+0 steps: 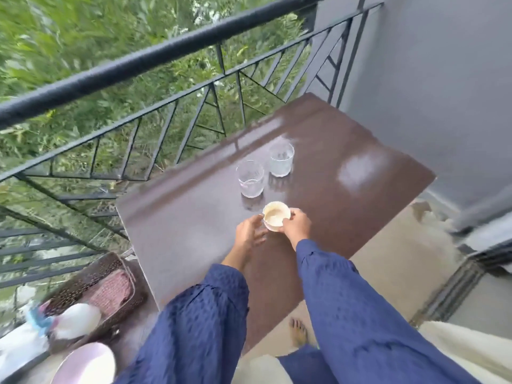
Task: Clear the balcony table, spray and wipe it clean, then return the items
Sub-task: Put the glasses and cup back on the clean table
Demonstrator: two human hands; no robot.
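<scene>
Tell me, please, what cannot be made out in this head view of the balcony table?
Head view:
Basket contents: smeared by motion blur.
Round pink-white thing: cut off by the bottom edge.
Bowl base: hidden by the left hand and right hand; whether the left hand grips is blurred.
Left glass, right glass: contents too blurred.

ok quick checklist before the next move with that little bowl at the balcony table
1. Grip on the small bowl: right hand pinches its rim, ok; left hand at its side is blurred, cannot tell.
2. Bowl resting on the table: cannot tell, hands hide its base.
3. Clear of glassware: near glass and far glass stand upright, apart from it, ok.
4. Table dry: pale patches could be glare, cannot tell.
5. All items back: pink plate lies off the table, not ok.
</scene>
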